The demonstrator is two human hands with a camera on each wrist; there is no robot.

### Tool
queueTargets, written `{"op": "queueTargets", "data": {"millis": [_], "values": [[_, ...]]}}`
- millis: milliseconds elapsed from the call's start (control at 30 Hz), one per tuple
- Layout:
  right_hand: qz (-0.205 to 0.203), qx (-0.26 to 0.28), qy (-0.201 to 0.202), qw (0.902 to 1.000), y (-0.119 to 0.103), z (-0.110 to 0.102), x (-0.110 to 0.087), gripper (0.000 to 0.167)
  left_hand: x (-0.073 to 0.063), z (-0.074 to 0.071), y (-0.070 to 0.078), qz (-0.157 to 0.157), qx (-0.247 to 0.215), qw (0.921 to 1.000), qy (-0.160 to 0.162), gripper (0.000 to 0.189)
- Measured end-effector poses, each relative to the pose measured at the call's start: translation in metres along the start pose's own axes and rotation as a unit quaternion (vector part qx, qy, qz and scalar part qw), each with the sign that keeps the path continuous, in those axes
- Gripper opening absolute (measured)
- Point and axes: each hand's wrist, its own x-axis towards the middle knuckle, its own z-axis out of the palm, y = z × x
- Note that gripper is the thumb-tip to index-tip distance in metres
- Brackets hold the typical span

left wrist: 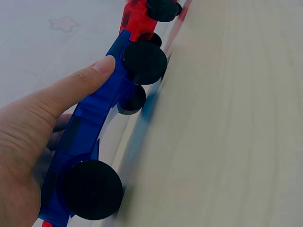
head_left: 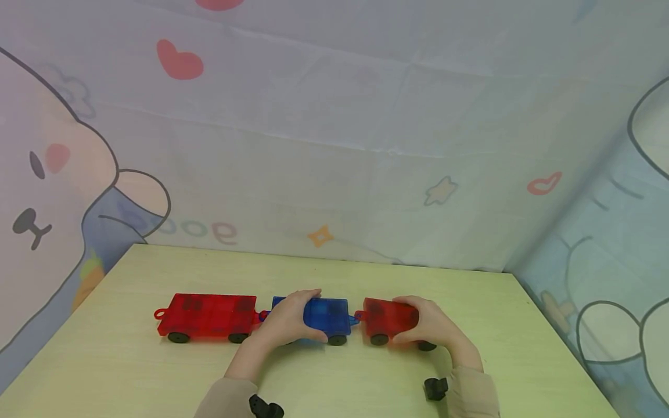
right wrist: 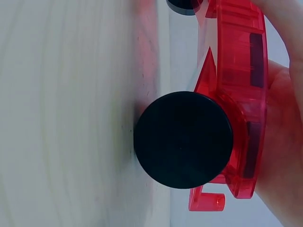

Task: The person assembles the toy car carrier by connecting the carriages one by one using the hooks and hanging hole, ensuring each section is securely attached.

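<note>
Blue wagon, short red wagon, hands pinching one each, partly hiding both

Pale cloth covers the back, kinda creased, with a red heart upper left and a red blob cut off by the top edge. Big cartoon animal fills the left side, with a carrot below it and faint letters to its right. There's an orange sparkle near mid-frame, a peach star right of that, then a pink heart outline further right. Light wood-look table across the bottom.
</note>
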Motion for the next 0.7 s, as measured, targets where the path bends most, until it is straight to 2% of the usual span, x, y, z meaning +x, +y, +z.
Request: {"op": "queueTargets", "data": {"millis": [700], "values": [[-0.003,-0.003,0.001,1.0000,0.0008,0.0010,0.0004,0.081,0.0000,0.0010,-0.0021,0.004,-0.004,1.0000,0.001,0.092]]}}
